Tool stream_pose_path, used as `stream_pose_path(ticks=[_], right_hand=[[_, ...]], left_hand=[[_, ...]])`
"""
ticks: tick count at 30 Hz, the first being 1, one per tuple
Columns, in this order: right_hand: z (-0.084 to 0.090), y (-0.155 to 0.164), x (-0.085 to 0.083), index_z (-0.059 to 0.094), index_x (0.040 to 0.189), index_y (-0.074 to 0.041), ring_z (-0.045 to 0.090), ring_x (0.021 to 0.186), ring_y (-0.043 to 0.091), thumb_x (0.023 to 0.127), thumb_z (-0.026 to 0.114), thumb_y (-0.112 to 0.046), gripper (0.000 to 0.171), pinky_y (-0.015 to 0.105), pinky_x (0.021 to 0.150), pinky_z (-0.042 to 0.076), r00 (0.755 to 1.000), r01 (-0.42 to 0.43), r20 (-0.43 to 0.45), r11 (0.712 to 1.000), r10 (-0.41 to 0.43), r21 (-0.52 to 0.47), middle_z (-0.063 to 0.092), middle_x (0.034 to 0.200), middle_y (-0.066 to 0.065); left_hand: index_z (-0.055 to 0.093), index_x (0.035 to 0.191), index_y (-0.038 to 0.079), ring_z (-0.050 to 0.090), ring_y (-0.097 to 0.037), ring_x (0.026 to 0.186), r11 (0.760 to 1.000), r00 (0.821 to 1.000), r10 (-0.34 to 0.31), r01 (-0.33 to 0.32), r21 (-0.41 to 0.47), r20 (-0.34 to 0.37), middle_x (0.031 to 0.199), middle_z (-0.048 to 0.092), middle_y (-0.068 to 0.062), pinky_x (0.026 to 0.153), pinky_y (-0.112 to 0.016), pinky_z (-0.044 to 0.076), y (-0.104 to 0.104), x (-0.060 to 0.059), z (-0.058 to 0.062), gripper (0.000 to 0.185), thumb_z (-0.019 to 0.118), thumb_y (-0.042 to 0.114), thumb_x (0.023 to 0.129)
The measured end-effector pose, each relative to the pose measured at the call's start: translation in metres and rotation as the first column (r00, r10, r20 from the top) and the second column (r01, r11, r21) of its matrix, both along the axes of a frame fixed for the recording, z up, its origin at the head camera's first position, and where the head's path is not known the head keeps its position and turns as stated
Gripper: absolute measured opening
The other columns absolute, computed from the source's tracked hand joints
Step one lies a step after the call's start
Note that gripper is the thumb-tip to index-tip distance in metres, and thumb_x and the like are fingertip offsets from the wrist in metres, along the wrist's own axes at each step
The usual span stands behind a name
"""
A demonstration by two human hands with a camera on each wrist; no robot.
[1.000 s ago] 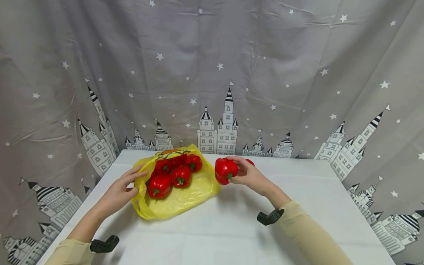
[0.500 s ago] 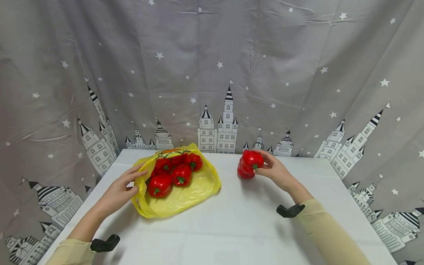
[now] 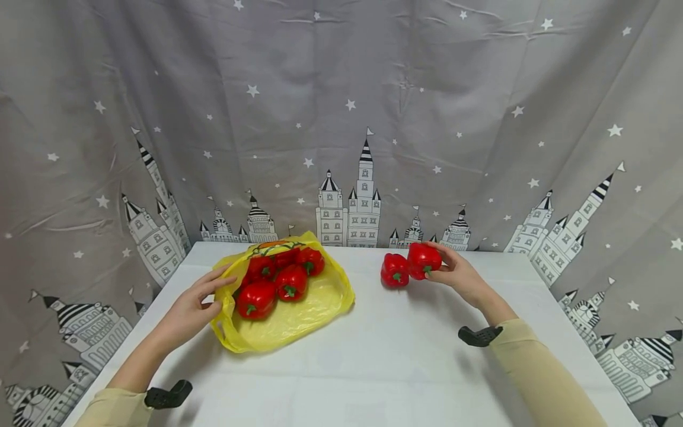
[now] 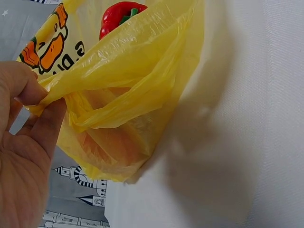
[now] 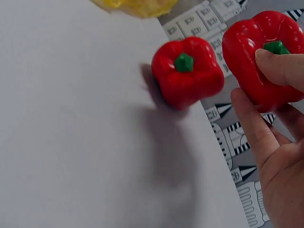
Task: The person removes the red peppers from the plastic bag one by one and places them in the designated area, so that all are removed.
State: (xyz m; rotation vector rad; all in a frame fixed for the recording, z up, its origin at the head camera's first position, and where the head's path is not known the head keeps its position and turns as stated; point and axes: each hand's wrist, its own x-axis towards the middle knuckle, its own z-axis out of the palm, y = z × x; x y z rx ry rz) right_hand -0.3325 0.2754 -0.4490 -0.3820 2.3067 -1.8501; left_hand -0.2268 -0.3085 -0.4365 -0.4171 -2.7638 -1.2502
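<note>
The right hand (image 3: 459,274) holds a red pepper (image 3: 424,260) at the far right part of the white surface (image 3: 373,356). Its fingers (image 5: 280,66) are curled round the pepper, the thumb lying by the green stem, as the right wrist view shows. This held pepper touches or nearly touches a second pepper (image 3: 395,270), which sits on the surface just to its left with the stem facing the camera. Whether the held pepper rests on the surface cannot be told.

The left hand (image 3: 194,305) grips the near left edge of a yellow bag (image 3: 299,314). In the left wrist view, the thumb and fingers (image 4: 45,128) pinch a fold of the thin plastic, which carries an orange and black print. The bag lies open on the left half of the surface, well apart from the two loose peppers. Inside it lie several more red peppers (image 3: 277,279), clustered toward the far side of the bag and touching one another; their green stems face forward.

Both forearms wear pale sleeves (image 3: 533,367), each with a black mount (image 3: 477,335) at the wrist. Behind the surface hangs a grey curtain (image 3: 341,118) printed with white stars and striped towers.
</note>
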Motion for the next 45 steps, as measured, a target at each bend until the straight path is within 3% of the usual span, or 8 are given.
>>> stream_pose_path(ticks=[3,6,10,12,14,19,38,45], right_hand=[[-0.003,0.006,-0.001,0.039,0.158,-0.023,0.047,0.135,0.042,0.091,0.073,-0.003,0.077,0.039,0.097,0.054,1.0,0.009,0.0,1.0,-0.009,0.013,0.039,0.155,0.015],[-0.009,0.011,-0.003,0.038,0.158,-0.021,0.048,0.133,0.042,0.091,0.071,-0.001,0.077,0.037,0.096,0.054,1.0,0.015,0.008,0.999,-0.016,0.028,0.039,0.156,0.016],[-0.017,0.016,-0.006,0.035,0.16,-0.017,0.05,0.131,0.043,0.091,0.07,0.0,0.078,0.037,0.096,0.054,1.0,0.02,0.006,0.997,-0.02,0.075,0.038,0.157,0.019],[-0.02,0.018,-0.008,0.034,0.16,-0.015,0.051,0.13,0.044,0.091,0.07,-0.001,0.079,0.039,0.098,0.053,1.0,0.024,0.005,0.995,-0.024,0.102,0.038,0.157,0.021],[-0.023,0.02,-0.009,0.034,0.16,-0.015,0.05,0.131,0.044,0.091,0.07,-0.002,0.079,0.041,0.099,0.052,0.999,0.03,0.008,0.992,-0.031,0.124,0.037,0.158,0.021],[-0.026,0.023,-0.011,0.034,0.16,-0.017,0.046,0.134,0.045,0.091,0.069,-0.002,0.079,0.047,0.103,0.05,0.999,0.035,0.026,0.99,-0.039,0.133,0.035,0.158,0.021],[-0.037,0.027,-0.022,0.036,0.159,-0.017,0.038,0.14,0.046,0.092,0.07,-0.004,0.077,0.06,0.11,0.039,0.998,0.046,0.033,0.978,-0.054,0.203,0.038,0.156,0.022],[-0.042,0.027,-0.026,0.033,0.161,-0.018,0.034,0.142,0.046,0.093,0.07,-0.006,0.079,0.062,0.111,0.037,0.997,0.044,0.055,0.977,-0.057,0.209,0.035,0.159,0.021]], left_hand=[[0.058,0.145,0.008,0.028,-0.041,0.147,1.0,1.0,0.004,-0.004,-0.001,0.005,0.166,0.028,-0.008,0.091,-0.017,0.046,0.0,0.002,0.001,0.051,0.056,-0.002,0.095],[0.058,0.145,0.007,0.028,-0.042,0.148,1.0,1.0,0.008,-0.008,-0.006,0.007,0.166,0.028,-0.009,0.096,-0.032,0.051,0.0,0.003,0.001,0.051,0.057,-0.002,0.095],[0.058,0.145,0.006,0.027,-0.043,0.148,1.0,1.0,0.009,-0.009,-0.006,0.004,0.166,0.028,-0.01,0.099,-0.052,0.05,0.001,0.003,0.001,0.05,0.056,-0.002,0.095],[0.058,0.145,0.007,0.028,-0.042,0.148,1.0,1.0,0.009,-0.009,-0.004,0.002,0.166,0.028,-0.009,0.099,-0.048,0.051,0.002,0.002,0.001,0.05,0.056,-0.002,0.095],[0.058,0.145,0.007,0.028,-0.042,0.147,1.0,1.0,0.009,-0.009,-0.004,0.0,0.166,0.028,-0.009,0.097,-0.036,0.051,0.002,0.001,0.0,0.05,0.056,-0.002,0.095],[0.058,0.144,0.006,0.029,-0.041,0.147,1.0,1.0,0.002,-0.002,0.009,0.001,0.166,0.028,-0.009,0.089,-0.013,0.044,0.002,0.001,0.0,0.05,0.056,-0.002,0.095],[0.058,0.145,0.007,0.028,-0.042,0.147,1.0,1.0,0.01,-0.01,-0.014,0.013,0.165,0.028,-0.01,0.092,-0.017,0.046,0.001,0.0,0.003,0.05,0.056,-0.001,0.095],[0.057,0.145,0.005,0.028,-0.043,0.147,1.0,1.0,0.008,-0.008,-0.009,0.006,0.165,0.029,-0.011,0.089,-0.01,0.041,0.001,0.0,0.001,0.05,0.056,-0.002,0.095]])
